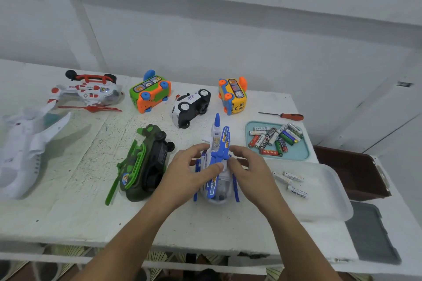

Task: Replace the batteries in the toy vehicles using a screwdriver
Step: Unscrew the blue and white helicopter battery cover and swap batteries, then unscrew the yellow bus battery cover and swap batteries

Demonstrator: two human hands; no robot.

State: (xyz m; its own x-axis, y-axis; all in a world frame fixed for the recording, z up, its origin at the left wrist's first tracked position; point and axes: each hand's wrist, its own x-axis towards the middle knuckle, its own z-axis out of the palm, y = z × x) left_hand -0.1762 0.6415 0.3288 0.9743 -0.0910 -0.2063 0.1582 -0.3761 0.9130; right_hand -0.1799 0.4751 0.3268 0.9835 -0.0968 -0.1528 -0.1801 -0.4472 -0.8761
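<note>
Together left hand (pixel 194 166) and right hand (pixel 251 166) gripped blue-and-white plastic toy helicopter (pixel 215 187), curled round its sides; orange-handled screwdriver (pixel 282 115) lay untouched beyond teal battery tray (pixel 301 155).

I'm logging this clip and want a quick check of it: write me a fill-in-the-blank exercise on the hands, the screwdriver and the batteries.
1. The left hand and right hand both grip the toy helicopter, which is white and ____.
2. The screwdriver lies on the table, held by ____ hand.
3. The clear tray at the right holds ____ white batteries.
Missing words: blue; neither; three.
</note>
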